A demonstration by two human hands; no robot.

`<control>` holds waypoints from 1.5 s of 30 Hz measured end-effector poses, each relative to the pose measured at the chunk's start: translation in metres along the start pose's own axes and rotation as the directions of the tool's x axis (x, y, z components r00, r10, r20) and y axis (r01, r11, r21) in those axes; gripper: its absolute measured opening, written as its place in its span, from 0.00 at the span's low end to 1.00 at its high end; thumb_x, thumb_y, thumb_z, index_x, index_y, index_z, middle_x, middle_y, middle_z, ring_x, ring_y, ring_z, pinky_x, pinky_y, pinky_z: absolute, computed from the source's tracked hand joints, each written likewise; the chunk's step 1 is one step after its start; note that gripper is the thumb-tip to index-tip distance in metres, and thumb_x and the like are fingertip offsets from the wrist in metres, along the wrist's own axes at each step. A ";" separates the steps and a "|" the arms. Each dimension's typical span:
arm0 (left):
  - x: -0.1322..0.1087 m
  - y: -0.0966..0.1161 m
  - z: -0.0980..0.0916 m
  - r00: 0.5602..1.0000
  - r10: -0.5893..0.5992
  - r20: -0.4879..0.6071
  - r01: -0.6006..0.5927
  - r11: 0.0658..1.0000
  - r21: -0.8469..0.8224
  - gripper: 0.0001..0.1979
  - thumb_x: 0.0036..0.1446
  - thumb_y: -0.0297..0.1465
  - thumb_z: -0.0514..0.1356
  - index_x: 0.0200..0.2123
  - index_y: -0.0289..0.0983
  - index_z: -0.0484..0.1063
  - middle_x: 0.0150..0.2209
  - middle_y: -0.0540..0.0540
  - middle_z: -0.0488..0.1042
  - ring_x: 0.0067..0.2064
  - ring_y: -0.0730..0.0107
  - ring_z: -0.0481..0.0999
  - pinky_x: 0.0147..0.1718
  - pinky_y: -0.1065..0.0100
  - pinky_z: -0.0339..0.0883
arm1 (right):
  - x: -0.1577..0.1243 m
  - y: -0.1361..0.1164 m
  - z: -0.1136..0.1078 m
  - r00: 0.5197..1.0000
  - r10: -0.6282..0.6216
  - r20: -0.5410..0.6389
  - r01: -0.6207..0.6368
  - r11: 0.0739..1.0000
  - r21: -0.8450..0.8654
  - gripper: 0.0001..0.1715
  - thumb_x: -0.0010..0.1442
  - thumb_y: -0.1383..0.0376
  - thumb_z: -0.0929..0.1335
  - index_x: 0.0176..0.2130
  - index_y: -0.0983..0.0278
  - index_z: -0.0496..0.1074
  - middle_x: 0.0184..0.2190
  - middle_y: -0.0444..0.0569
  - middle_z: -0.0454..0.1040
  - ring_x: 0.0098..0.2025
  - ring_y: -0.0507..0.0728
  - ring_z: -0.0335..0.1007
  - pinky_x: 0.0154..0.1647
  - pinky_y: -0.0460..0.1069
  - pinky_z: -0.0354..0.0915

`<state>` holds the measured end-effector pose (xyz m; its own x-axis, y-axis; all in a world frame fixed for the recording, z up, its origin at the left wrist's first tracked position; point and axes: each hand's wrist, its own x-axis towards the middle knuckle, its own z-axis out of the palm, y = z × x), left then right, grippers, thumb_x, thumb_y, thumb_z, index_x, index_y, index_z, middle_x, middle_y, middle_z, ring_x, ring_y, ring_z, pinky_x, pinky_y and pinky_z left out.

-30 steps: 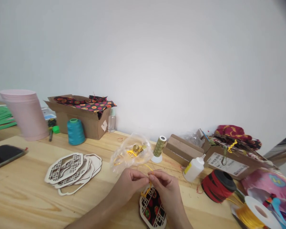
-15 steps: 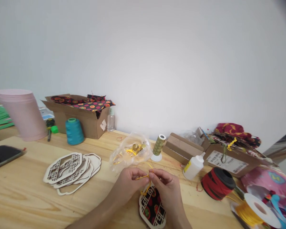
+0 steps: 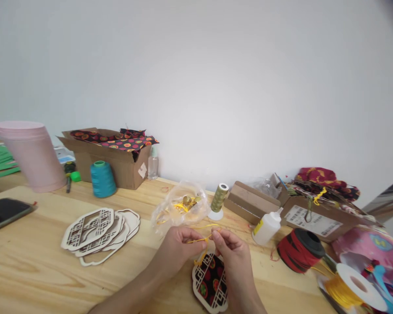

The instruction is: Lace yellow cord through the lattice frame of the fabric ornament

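My left hand (image 3: 178,250) and my right hand (image 3: 231,250) are close together above the wooden table (image 3: 36,266), each pinching a thin yellow cord (image 3: 201,239) stretched between them. The cord runs down to a lattice-cut wooden ornament (image 3: 211,281) with red and black patterned fabric inside, which lies flat just below my hands. Right behind my hands sits a clear plastic bag (image 3: 180,207) holding yellow cord and small gold bells.
A stack of wooden lattice cutouts (image 3: 98,229) lies to the left, with a phone (image 3: 5,213), pink cup (image 3: 32,155), teal spool (image 3: 102,179) and fabric box (image 3: 114,159). Right: olive spool (image 3: 218,201), glue bottle (image 3: 267,226), red cord reel (image 3: 299,250), yellow cord reel (image 3: 350,290), cardboard boxes (image 3: 317,220).
My hands have drawn slightly apart, pulling the yellow cord out into a longer line between them. The ornament stays in place on the table.
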<state>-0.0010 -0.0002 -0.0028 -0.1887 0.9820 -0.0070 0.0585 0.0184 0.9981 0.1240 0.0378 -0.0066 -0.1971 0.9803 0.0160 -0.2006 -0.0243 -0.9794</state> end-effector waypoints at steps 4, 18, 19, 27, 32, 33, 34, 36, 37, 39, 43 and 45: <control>-0.001 0.005 0.000 1.000 0.014 -0.010 -0.015 0.999 -0.041 0.08 0.39 0.33 0.61 0.21 0.33 0.74 0.20 0.51 0.70 0.24 0.72 0.65 0.24 0.73 0.57 | 0.001 0.003 -0.002 0.999 0.042 0.024 -0.043 0.998 0.045 0.11 0.42 0.60 0.70 0.23 0.66 0.71 0.14 0.39 0.61 0.16 0.46 0.49 0.17 0.42 0.50; -0.002 0.009 -0.001 0.994 -0.094 -0.051 0.090 0.993 -0.071 0.10 0.42 0.34 0.58 0.17 0.33 0.72 0.12 0.58 0.57 0.15 0.82 0.47 0.14 0.75 0.40 | -0.002 0.002 0.001 0.998 0.007 0.062 -0.009 1.000 0.024 0.12 0.45 0.59 0.68 0.22 0.67 0.70 0.14 0.39 0.59 0.17 0.46 0.50 0.17 0.41 0.50; -0.002 0.009 -0.001 0.994 -0.092 -0.055 0.089 0.994 -0.067 0.10 0.42 0.34 0.58 0.17 0.33 0.72 0.12 0.57 0.57 0.16 0.82 0.47 0.14 0.75 0.41 | -0.002 0.002 0.001 0.998 0.003 0.056 -0.004 1.000 0.026 0.12 0.44 0.59 0.69 0.22 0.67 0.70 0.14 0.39 0.60 0.17 0.46 0.50 0.17 0.41 0.50; -0.003 0.012 0.001 0.994 -0.089 -0.060 0.085 0.994 -0.073 0.10 0.42 0.34 0.59 0.17 0.35 0.73 0.10 0.58 0.58 0.15 0.80 0.50 0.16 0.74 0.45 | -0.001 0.004 0.000 0.999 0.003 0.047 -0.005 0.998 0.058 0.11 0.44 0.60 0.69 0.21 0.67 0.70 0.11 0.38 0.57 0.15 0.46 0.49 0.16 0.42 0.49; -0.004 0.012 0.003 1.000 -0.003 0.007 0.003 0.999 -0.052 0.10 0.43 0.34 0.59 0.17 0.34 0.74 0.12 0.56 0.63 0.17 0.79 0.55 0.18 0.74 0.48 | -0.001 0.005 0.000 0.998 0.059 0.018 -0.062 0.979 0.195 0.10 0.43 0.62 0.70 0.21 0.67 0.70 0.13 0.38 0.57 0.16 0.45 0.47 0.16 0.41 0.48; -0.004 0.012 0.003 0.999 0.018 0.028 -0.016 0.999 -0.046 0.10 0.43 0.34 0.59 0.18 0.34 0.74 0.13 0.55 0.65 0.18 0.78 0.57 0.19 0.74 0.50 | -0.001 0.004 0.000 0.997 0.075 0.020 -0.078 0.972 0.220 0.10 0.43 0.62 0.70 0.21 0.67 0.70 0.13 0.38 0.58 0.16 0.45 0.47 0.16 0.41 0.48; -0.003 0.011 0.002 0.998 0.035 0.050 -0.033 0.998 -0.044 0.10 0.43 0.34 0.59 0.19 0.33 0.74 0.14 0.53 0.67 0.20 0.76 0.60 0.20 0.74 0.53 | -0.001 0.003 -0.001 0.996 0.090 0.026 -0.094 0.966 0.240 0.10 0.42 0.62 0.70 0.21 0.67 0.70 0.13 0.39 0.58 0.16 0.45 0.47 0.16 0.41 0.48; -0.002 0.009 0.002 0.995 0.058 0.075 -0.055 0.998 -0.042 0.10 0.44 0.34 0.58 0.21 0.33 0.75 0.19 0.51 0.72 0.23 0.73 0.64 0.24 0.73 0.57 | -0.001 0.002 -0.002 0.994 0.102 0.040 -0.109 0.965 0.240 0.10 0.43 0.61 0.70 0.21 0.67 0.70 0.13 0.39 0.58 0.16 0.45 0.47 0.16 0.42 0.48; -0.002 0.007 0.001 0.996 0.059 0.072 -0.056 0.997 -0.043 0.10 0.44 0.34 0.58 0.23 0.33 0.75 0.21 0.50 0.73 0.24 0.72 0.66 0.25 0.72 0.58 | 0.000 0.002 -0.003 0.995 0.095 0.044 -0.102 0.970 0.220 0.10 0.43 0.61 0.70 0.21 0.67 0.70 0.13 0.39 0.59 0.16 0.46 0.48 0.17 0.42 0.48; -0.001 0.004 0.000 0.998 0.048 0.046 -0.046 0.998 -0.049 0.10 0.44 0.35 0.59 0.28 0.34 0.75 0.23 0.49 0.75 0.25 0.71 0.68 0.26 0.72 0.59 | 0.001 0.001 -0.004 0.997 0.064 0.046 -0.071 0.983 0.170 0.10 0.43 0.61 0.70 0.22 0.67 0.70 0.13 0.39 0.58 0.17 0.46 0.48 0.18 0.42 0.49; 0.000 0.002 -0.001 0.998 0.064 0.029 -0.061 0.994 -0.092 0.09 0.42 0.32 0.61 0.29 0.36 0.74 0.29 0.48 0.77 0.31 0.68 0.71 0.31 0.71 0.62 | 0.001 0.002 -0.004 0.998 0.038 0.057 -0.044 0.992 0.119 0.11 0.44 0.61 0.69 0.21 0.67 0.70 0.11 0.38 0.57 0.16 0.46 0.48 0.18 0.42 0.48; 0.000 0.003 0.000 0.997 0.077 0.031 -0.074 0.994 -0.084 0.07 0.42 0.31 0.61 0.26 0.36 0.74 0.29 0.48 0.77 0.32 0.68 0.72 0.32 0.71 0.63 | 0.001 0.002 -0.003 0.997 0.040 0.062 -0.047 0.992 0.116 0.11 0.44 0.60 0.69 0.20 0.67 0.70 0.11 0.37 0.56 0.16 0.46 0.48 0.17 0.42 0.47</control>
<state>-0.0013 -0.0002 0.0000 -0.1532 0.9859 0.0677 -0.0106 -0.0702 0.9975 0.1262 0.0392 -0.0095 -0.2638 0.9645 -0.0109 -0.3012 -0.0931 -0.9490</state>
